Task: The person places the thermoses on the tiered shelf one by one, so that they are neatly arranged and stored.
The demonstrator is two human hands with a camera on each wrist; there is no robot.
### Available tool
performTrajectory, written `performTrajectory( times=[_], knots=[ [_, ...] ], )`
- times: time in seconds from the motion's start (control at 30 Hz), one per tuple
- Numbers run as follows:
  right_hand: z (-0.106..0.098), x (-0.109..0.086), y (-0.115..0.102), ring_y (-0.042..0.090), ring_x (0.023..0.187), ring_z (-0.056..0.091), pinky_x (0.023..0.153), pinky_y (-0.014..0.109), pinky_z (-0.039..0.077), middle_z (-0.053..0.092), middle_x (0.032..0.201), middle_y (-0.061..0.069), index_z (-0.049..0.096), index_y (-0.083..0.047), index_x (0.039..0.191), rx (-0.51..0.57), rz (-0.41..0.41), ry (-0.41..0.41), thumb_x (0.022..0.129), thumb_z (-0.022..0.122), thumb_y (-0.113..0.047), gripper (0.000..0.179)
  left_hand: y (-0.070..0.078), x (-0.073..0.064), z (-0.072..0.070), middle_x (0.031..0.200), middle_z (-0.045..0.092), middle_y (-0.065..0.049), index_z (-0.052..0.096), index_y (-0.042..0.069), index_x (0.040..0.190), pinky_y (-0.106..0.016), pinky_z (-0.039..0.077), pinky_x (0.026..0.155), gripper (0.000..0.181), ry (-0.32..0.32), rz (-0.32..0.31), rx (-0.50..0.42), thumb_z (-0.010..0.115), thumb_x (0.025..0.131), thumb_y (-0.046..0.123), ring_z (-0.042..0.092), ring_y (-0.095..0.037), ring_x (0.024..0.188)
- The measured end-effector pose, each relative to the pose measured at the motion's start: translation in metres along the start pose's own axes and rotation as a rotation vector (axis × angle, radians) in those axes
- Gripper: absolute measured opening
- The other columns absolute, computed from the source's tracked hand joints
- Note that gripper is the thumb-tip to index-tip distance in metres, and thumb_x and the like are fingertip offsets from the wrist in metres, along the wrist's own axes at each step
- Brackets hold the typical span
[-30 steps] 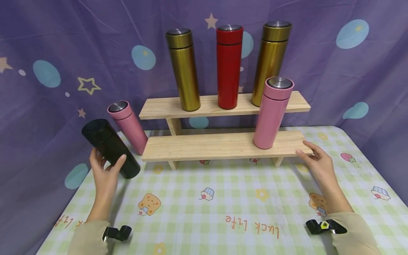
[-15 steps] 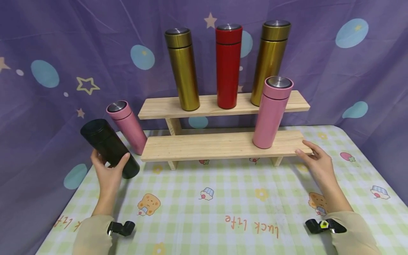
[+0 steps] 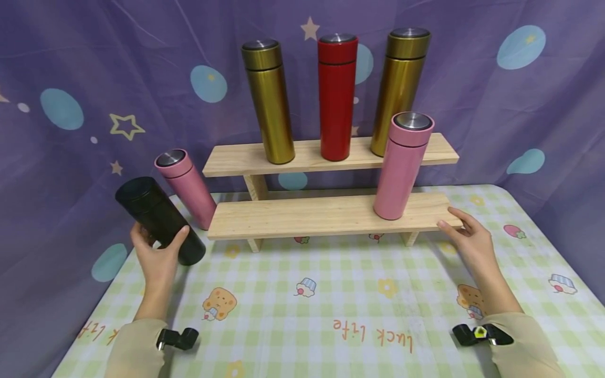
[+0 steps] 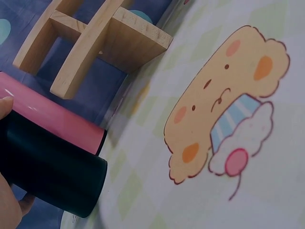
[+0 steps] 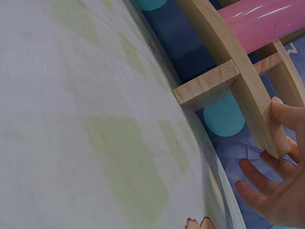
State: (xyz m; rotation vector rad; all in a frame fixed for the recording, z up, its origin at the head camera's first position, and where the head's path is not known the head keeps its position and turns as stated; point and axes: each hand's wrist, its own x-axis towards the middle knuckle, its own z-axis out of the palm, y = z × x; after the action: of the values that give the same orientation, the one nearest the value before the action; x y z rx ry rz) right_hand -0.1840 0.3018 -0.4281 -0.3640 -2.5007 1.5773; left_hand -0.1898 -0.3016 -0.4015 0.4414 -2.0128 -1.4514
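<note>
At the left of the head view my left hand (image 3: 158, 257) grips a black thermos bottle (image 3: 163, 220), thumb on its near side. In the left wrist view the black thermos bottle (image 4: 52, 164) has its lower end at the tablecloth. Just behind it a pink thermos bottle (image 3: 186, 189) stands beside the shelf's left end. My right hand (image 3: 472, 244) holds the right end of the lower tier of a two-tier wooden shelf (image 3: 302, 216). In the right wrist view the thumb (image 5: 285, 113) lies against the board while other fingers reach around its end.
On the upper tier stand a gold bottle (image 3: 271, 105), a red bottle (image 3: 337, 100) and another gold bottle (image 3: 402, 89). A second pink bottle (image 3: 403, 168) is upright on the lower tier, toward the right. A checked tablecloth (image 3: 279, 320) covers the table; a purple curtain (image 3: 142, 58) hangs behind.
My left hand has shifted slightly rightward around the black thermos bottle, which stays nearly in place. My right hand keeps its hold on the shelf end. The head view has shifted a little.
</note>
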Motion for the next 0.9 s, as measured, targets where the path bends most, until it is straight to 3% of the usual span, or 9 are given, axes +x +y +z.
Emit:
performTrajectory(
  times=[0.2, 0.4, 0.57, 0.9],
  knots=[
    [0.001, 0.000, 0.000, 0.001, 0.106, 0.050, 0.073, 0.010, 0.042, 0.026, 0.160, 0.013, 0.042, -0.023, 0.152, 0.007, -0.005, -0.001, 0.091, 0.066, -0.051, 0.071, 0.001, -0.002, -0.002, 0.148, 0.039, -0.003, 0.025, 0.031, 0.152, -0.037, 0.029, 0.107, 0.087, 0.012, -0.010, -0.002, 0.080, 0.084, 0.029, 0.037, -0.018, 0.128],
    [0.000, 0.000, 0.001, 0.012, 0.115, 0.052, 0.074, 0.010, 0.042, 0.025, 0.160, 0.013, 0.041, -0.025, 0.152, -0.003, 0.001, 0.000, 0.091, 0.065, -0.052, 0.072, 0.001, -0.005, -0.003, 0.141, 0.043, 0.000, 0.030, 0.030, 0.150, -0.031, 0.033, 0.097, 0.087, 0.044, 0.010, -0.076, 0.083, 0.081, 0.021, 0.039, -0.014, 0.121],
    [0.000, 0.001, 0.001, -0.003, 0.103, 0.048, 0.073, 0.010, 0.043, 0.026, 0.160, 0.013, 0.042, -0.024, 0.152, 0.009, -0.005, 0.000, 0.091, 0.066, -0.052, 0.071, 0.003, -0.011, -0.003, 0.134, 0.048, 0.001, 0.034, 0.027, 0.148, -0.028, 0.031, 0.090, 0.086, 0.089, 0.032, -0.144, 0.084, 0.079, 0.017, 0.042, -0.012, 0.115],
    [0.000, 0.001, 0.001, -0.007, 0.099, 0.048, 0.073, 0.009, 0.042, 0.026, 0.160, 0.014, 0.042, -0.023, 0.152, 0.031, -0.008, 0.000, 0.091, 0.067, -0.049, 0.071, 0.006, -0.019, -0.005, 0.129, 0.052, 0.001, 0.039, 0.023, 0.146, -0.022, 0.030, 0.087, 0.085, 0.143, 0.084, -0.205, 0.086, 0.076, 0.013, 0.045, -0.012, 0.115]
  ],
)
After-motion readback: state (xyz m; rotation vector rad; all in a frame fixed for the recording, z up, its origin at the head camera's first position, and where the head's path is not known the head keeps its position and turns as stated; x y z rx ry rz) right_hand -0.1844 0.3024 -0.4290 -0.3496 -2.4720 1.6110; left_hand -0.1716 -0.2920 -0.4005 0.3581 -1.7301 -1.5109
